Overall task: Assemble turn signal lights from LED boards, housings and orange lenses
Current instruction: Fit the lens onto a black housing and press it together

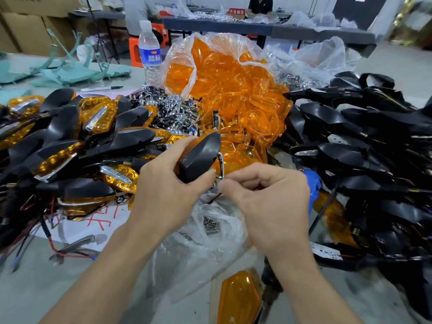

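Black housing (198,157), with an orange lens already on its far side, sits in the left hand (163,190)'s grip above the middle of the tabletop (35,288). The right hand (268,197) curls at its lower end, fingertips pinched; whether that grip holds a wire or a screw I cannot tell. This looks like the fastening step, and the next move probably calls for a steady housing and fine alignment.

Counted: one housing in hand, one bag of lenses (229,90) at the far edge, one screw bag (210,225), one loose lens (238,298) at the near edge. Finished lights (70,141) along the left edge and bare housings (362,141) along the right are too many to count.
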The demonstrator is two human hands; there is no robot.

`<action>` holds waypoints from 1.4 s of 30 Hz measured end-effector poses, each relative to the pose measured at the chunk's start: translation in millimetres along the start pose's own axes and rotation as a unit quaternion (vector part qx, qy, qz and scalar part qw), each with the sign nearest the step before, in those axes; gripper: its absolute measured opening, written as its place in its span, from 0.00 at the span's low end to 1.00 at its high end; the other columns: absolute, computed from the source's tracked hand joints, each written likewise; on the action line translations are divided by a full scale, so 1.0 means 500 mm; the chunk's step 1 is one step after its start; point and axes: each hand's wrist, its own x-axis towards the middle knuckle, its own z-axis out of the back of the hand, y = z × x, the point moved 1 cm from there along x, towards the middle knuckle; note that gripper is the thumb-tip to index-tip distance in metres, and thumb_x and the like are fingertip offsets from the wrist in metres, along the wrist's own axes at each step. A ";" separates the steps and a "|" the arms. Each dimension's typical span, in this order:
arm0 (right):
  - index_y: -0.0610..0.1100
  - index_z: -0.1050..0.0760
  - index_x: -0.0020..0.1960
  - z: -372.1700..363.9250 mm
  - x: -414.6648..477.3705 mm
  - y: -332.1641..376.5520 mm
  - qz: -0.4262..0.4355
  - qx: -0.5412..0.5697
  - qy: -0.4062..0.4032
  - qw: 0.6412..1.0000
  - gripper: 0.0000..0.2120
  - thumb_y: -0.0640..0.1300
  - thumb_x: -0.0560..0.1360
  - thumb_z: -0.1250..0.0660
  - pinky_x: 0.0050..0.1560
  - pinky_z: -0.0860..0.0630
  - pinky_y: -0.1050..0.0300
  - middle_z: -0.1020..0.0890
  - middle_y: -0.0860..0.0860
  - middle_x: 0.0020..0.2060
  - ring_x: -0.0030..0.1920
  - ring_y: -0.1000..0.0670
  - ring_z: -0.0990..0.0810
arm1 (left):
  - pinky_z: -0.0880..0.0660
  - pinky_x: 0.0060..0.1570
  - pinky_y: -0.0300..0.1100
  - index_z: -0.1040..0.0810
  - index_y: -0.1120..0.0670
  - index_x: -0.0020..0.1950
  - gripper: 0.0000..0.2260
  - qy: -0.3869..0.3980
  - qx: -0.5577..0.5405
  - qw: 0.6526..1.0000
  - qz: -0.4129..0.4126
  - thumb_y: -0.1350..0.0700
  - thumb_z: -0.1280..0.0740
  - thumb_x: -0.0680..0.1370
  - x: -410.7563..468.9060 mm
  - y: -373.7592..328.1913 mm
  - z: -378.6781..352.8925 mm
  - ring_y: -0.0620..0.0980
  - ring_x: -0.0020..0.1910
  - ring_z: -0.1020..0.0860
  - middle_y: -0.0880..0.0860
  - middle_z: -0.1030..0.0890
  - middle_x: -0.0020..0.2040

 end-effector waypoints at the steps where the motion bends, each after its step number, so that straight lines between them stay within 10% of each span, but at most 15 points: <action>1: 0.51 0.13 0.39 0.007 0.004 0.005 0.002 0.063 -0.017 0.998 0.09 0.37 0.68 0.18 0.34 0.20 0.63 0.15 0.54 0.30 0.31 0.54 0.16 | 0.27 0.41 0.24 0.22 0.39 0.64 0.21 -0.002 -0.001 1.000 -0.006 0.43 0.26 0.71 -0.004 -0.006 -0.003 0.32 0.47 0.19 0.30 0.20 0.51; 12: 0.43 0.14 0.35 0.005 0.015 0.009 -0.054 0.300 0.011 0.952 0.02 0.38 0.65 0.23 0.34 0.24 0.65 0.17 0.49 0.28 0.29 0.56 0.22 | 0.26 0.37 0.29 0.22 0.34 0.61 0.17 0.014 -0.014 1.000 -0.011 0.40 0.27 0.72 -0.027 -0.035 -0.021 0.38 0.44 0.18 0.35 0.18 0.46; 23: 0.39 0.16 0.36 0.000 0.014 -0.005 -0.082 0.300 0.017 0.950 0.04 0.33 0.66 0.23 0.34 0.24 0.66 0.18 0.48 0.28 0.29 0.56 0.21 | 0.23 0.35 0.40 0.24 0.31 0.56 0.14 0.041 -0.032 0.999 -0.009 0.39 0.28 0.71 -0.031 -0.039 -0.024 0.45 0.41 0.18 0.40 0.17 0.43; 28: 0.32 0.21 0.50 0.008 0.025 -0.012 -0.200 0.328 0.124 0.915 0.25 0.42 0.58 0.17 0.49 0.22 0.49 0.18 0.36 0.43 0.43 0.40 0.21 | 0.29 0.29 0.32 0.20 0.36 0.53 0.10 0.063 -0.061 0.996 0.003 0.43 0.27 0.72 -0.035 -0.040 -0.024 0.44 0.33 0.23 0.42 0.20 0.37; 33: 0.40 0.21 0.44 0.011 0.025 0.009 -0.186 0.207 0.134 0.951 0.21 0.59 0.70 0.24 0.35 0.27 0.61 0.22 0.47 0.33 0.33 0.52 0.27 | 0.23 0.27 0.41 0.16 0.46 0.41 0.01 0.099 -0.230 0.962 0.111 0.50 0.26 0.71 -0.026 -0.051 -0.036 0.49 0.26 0.22 0.51 0.20 0.30; 36: 0.46 0.22 0.38 0.056 0.028 0.020 -0.114 -0.073 0.047 0.990 0.23 0.67 0.73 0.31 0.33 0.26 0.52 0.20 0.49 0.30 0.30 0.54 0.24 | 0.22 0.30 0.40 0.18 0.55 0.36 0.08 0.094 -0.262 0.937 0.209 0.56 0.27 0.74 -0.021 -0.040 -0.045 0.51 0.26 0.24 0.54 0.24 0.27; 42: 0.49 0.25 0.37 0.168 -0.029 0.014 -0.248 -0.441 0.043 0.862 0.26 0.72 0.71 0.34 0.32 0.33 0.55 0.21 0.52 0.32 0.33 0.50 0.23 | 0.23 0.30 0.39 0.19 0.60 0.38 0.10 0.090 -0.292 0.912 0.276 0.57 0.29 0.77 -0.019 -0.028 -0.041 0.51 0.26 0.23 0.54 0.24 0.28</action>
